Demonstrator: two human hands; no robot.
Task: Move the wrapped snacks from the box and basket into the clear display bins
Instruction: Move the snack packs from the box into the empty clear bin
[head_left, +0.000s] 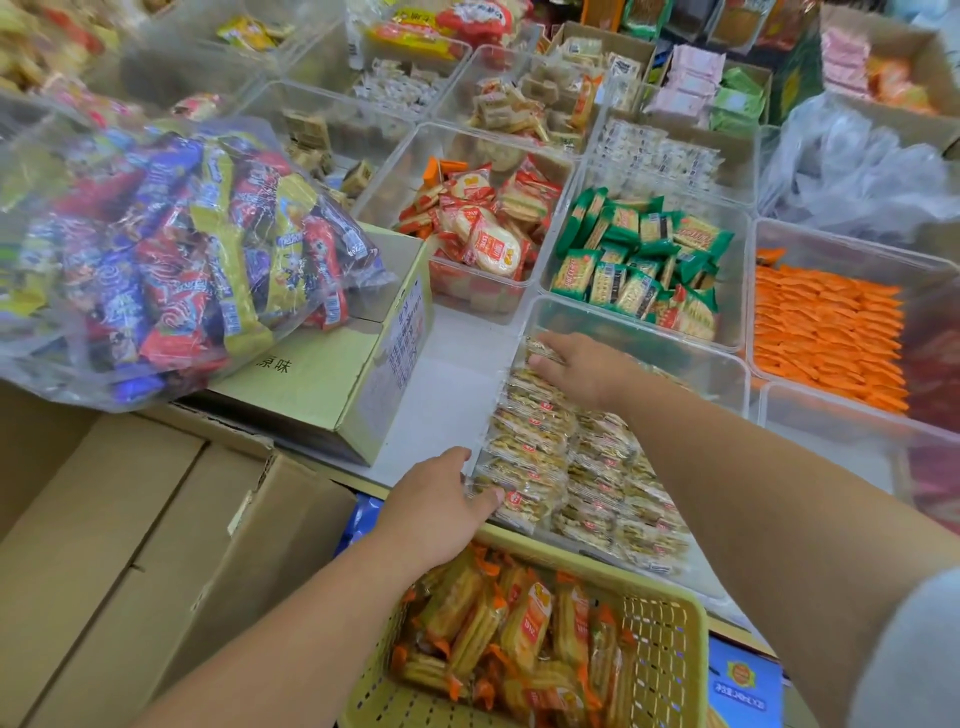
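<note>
Two bare hands reach into one clear display bin (727, 364) at the near edge of the worktop (447, 395). The right hand (582, 366) lies palm down at the far end of the bin, fingers flat on a clear-wrapped snack pack (540, 349); whether its grip closes on that pack cannot be told. The left hand (441, 499) presses its open grip against the near left corner of the bin, thumb laid on the front pack of the row.

The wrapped snacks in this bin (576, 467) are pale, grainy bars in clear film, each with a small red label. They stand on edge in two visible rows, the left row running from hand to hand; the packs are too many and too blurred to count.

One yellow perforated basket (670, 639) sits just below the bin, holding golden cracker packs with orange ends (519, 629), heaped loosely.

Nearby stand three filled bins: one of red-and-white rice cracker packs (488, 228), one of green cracker packs (639, 260), one of orange packs (831, 332) laid in neat rows. One pale green carton (332, 384) lies left of the bin, a clear bag of mixed sweets (182, 249) resting on top. Brown cardboard boxes (130, 545) fill the lower left.
</note>
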